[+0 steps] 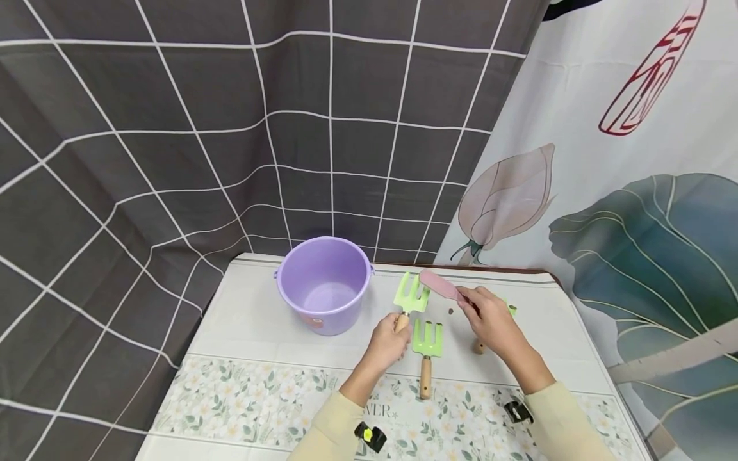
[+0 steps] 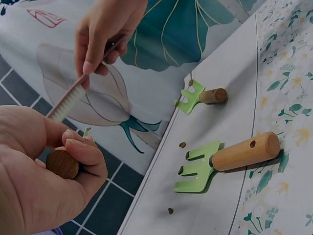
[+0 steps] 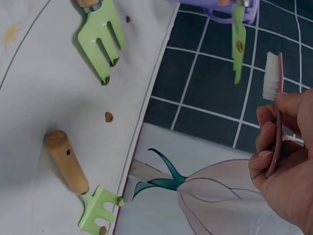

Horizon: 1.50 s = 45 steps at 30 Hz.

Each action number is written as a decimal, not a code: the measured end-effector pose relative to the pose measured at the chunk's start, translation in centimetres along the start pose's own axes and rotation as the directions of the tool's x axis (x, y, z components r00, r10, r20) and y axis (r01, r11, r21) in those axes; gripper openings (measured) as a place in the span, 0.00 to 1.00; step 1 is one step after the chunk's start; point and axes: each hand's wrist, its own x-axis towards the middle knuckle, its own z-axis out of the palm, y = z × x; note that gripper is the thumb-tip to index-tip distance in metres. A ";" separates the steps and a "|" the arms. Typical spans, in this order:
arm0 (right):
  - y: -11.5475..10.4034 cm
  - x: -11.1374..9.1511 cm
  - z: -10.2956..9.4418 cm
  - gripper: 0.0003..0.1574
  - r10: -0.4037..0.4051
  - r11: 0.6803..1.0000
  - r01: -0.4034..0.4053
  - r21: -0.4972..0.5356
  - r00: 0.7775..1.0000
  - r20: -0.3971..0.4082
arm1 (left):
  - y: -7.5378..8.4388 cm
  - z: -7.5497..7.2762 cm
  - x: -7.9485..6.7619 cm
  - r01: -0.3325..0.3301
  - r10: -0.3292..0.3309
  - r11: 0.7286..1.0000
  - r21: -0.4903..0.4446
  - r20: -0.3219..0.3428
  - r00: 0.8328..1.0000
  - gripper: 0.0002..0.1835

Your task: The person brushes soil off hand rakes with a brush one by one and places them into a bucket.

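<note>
My left hand (image 1: 385, 344) grips the wooden handle of a green garden fork (image 1: 410, 296), raised above the table with its tines pointing away. A brown clump clings to that fork in the right wrist view. In my right hand (image 1: 491, 320) is a pink brush (image 3: 279, 78) with white bristles, gripped by its handle. The bristles face the raised fork, with a gap between them in the right wrist view. A second green garden fork (image 1: 427, 342) lies on the table between my hands, brown bits on its tine tips. Beyond it lies a small green hand rake (image 2: 193, 98), also soiled, partly hidden in the head view.
A purple bucket (image 1: 340, 319) stands at the back left of the table. Brown crumbs (image 3: 108, 117) lie scattered on the white tablecloth (image 1: 242, 320). A dark checked curtain (image 1: 300, 153) hangs behind, and a lotus-print cloth (image 1: 513, 192) hangs at the right.
</note>
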 end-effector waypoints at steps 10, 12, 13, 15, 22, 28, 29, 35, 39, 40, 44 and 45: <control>0.8 -1.6 -1.0 0.16 0.008 1.000 -0.006 0.020 0.995 -0.101 | 0.0 0.1 0.1 -0.010 0.009 0.998 -0.068 -0.010 1.000 0.15; 0.9 -1.7 -1.0 0.16 -0.001 1.000 0.003 0.023 0.994 -0.112 | -0.1 0.1 0.1 -0.011 0.011 0.997 -0.081 -0.003 1.000 0.13; 1.0 -1.8 -0.9 0.16 -0.005 1.000 0.007 0.020 0.993 -0.115 | -0.1 0.0 0.2 -0.009 0.009 0.996 -0.093 0.000 1.000 0.13; 1.1 -1.9 -0.9 0.16 -0.009 1.000 0.011 0.017 0.993 -0.118 | -0.1 -0.1 0.2 -0.008 0.009 0.994 -0.109 0.008 1.000 0.14; 1.0 -2.1 -0.8 0.17 0.000 1.000 0.003 0.025 0.994 -0.105 | -0.3 -0.3 0.3 0.010 0.005 0.981 -0.192 0.073 0.997 0.21; 0.9 -2.3 -0.8 0.17 -0.007 1.000 0.009 0.028 0.995 -0.095 | -0.4 -0.4 0.3 0.026 0.013 0.960 -0.278 0.139 0.990 0.24; 0.9 -2.3 -0.8 0.17 -0.008 1.000 0.011 0.029 0.996 -0.093 | -0.5 -0.4 0.2 0.029 0.012 0.958 -0.285 0.141 0.990 0.24; 0.9 -2.5 -0.8 0.17 -0.013 0.999 0.015 0.029 0.996 -0.085 | -0.7 -0.3 0.0 0.045 0.003 0.949 -0.313 0.151 0.989 0.23; 0.9 -2.6 -0.7 0.17 -0.007 1.000 0.009 0.027 0.997 -0.073 | -0.8 -0.4 0.0 0.069 -0.013 0.937 -0.342 0.165 0.986 0.23; 0.9 -2.6 -0.7 0.17 -0.009 1.000 0.011 0.028 0.998 -0.070 | -0.8 -0.4 0.0 0.076 -0.017 0.933 -0.352 0.168 0.986 0.23; 0.9 -2.7 -0.6 0.18 -0.019 0.999 0.021 0.032 0.998 -0.060 | -0.6 -0.4 0.0 0.099 -0.025 0.909 -0.404 0.184 0.983 0.24; 0.9 -2.8 -0.6 0.18 -0.021 0.999 0.023 0.032 0.998 -0.059 | -0.6 -0.4 0.0 0.106 -0.028 0.901 -0.421 0.188 0.982 0.23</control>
